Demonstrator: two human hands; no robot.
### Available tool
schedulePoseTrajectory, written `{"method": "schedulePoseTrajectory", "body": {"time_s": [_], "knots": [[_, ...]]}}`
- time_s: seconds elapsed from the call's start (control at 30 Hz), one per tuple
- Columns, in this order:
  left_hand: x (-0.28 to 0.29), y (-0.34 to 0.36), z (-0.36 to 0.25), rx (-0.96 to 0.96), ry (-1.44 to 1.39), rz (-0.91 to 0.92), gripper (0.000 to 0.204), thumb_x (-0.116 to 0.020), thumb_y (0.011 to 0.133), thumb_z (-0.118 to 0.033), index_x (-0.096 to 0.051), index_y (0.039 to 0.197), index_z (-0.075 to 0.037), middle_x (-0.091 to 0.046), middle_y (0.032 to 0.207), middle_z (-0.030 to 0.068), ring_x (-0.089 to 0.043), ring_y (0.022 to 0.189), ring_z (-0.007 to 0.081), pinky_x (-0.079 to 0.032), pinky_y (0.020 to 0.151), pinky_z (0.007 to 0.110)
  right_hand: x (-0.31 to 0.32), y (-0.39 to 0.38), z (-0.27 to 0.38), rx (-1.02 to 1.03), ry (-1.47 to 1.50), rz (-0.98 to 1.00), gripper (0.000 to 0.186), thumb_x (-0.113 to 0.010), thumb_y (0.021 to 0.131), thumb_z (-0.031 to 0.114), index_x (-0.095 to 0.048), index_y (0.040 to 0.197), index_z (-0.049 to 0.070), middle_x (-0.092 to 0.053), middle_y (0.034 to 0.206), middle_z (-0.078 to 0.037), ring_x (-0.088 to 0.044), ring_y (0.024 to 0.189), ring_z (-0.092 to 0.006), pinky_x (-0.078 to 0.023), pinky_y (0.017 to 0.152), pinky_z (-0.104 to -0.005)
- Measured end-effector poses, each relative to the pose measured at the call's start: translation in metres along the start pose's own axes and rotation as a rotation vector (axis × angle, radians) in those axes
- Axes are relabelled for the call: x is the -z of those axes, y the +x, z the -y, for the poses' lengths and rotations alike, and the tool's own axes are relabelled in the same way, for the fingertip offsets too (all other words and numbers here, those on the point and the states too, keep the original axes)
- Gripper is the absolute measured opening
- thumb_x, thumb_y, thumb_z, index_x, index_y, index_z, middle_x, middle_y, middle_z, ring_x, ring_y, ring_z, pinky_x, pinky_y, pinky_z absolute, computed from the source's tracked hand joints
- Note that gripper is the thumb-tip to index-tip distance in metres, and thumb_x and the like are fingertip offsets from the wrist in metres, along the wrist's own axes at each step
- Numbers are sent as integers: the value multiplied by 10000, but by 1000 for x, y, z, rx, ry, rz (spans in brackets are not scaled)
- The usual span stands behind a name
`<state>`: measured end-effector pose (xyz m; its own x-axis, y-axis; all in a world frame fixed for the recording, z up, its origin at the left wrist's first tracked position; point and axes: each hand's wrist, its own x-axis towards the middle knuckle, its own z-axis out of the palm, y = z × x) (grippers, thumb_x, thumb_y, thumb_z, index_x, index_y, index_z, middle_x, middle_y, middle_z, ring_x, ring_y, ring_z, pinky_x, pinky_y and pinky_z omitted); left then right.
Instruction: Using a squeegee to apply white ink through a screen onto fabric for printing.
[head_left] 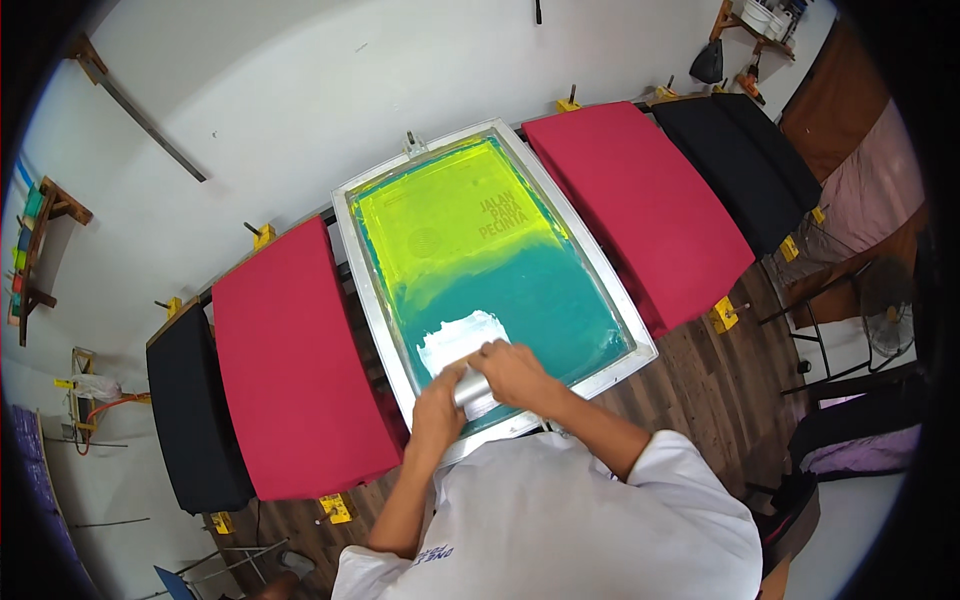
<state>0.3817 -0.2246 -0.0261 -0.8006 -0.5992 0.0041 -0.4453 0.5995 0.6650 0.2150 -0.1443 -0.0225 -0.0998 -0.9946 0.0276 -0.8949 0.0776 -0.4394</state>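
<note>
I am seeing both hands gripping one squeegee (473,392) at the near edge of the screen (490,260). The left hand (438,408) is closing around its left end, the right hand (513,370) is wrapping over its top. White ink (455,338) is lying just beyond it. Red cloths (295,370) are lying on both sides.

We reach both arms forward from the near edge, forearms bare below short white sleeves. Our left hand (438,402) sits slightly nearer, its fingers (447,378) curled closed in a grip, the back of the hand up. Our right hand (512,370) lies just right of it, touching it, fingers bent downward and wrist angled left.
</note>
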Motion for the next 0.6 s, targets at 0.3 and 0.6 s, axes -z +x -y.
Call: {"method": "schedulePoseTrajectory", "body": {"time_s": [0.3, 0.6], "knots": [[28, -14, -33, 152, -53, 175, 532, -575, 687, 58, -647, 1206, -36, -670, 946, 283, -658, 904, 439, -523, 849, 467, 16, -18, 17, -28, 17, 131, 278, -614, 736, 1, -698, 990, 78, -667, 909, -145, -661, 868, -336, -508, 693, -482], [8, 27, 4, 92, 4, 1, 541, -600, 691, 98, -627, 1212, -42, -660, 1106, 254, -641, 980, 439, -525, 869, 472, -2, 31, -10, -12, 18, 14, 315, -626, 724, -23, -658, 1026, 61, -649, 982, -171, -631, 921, -382, -539, 740, -479]]}}
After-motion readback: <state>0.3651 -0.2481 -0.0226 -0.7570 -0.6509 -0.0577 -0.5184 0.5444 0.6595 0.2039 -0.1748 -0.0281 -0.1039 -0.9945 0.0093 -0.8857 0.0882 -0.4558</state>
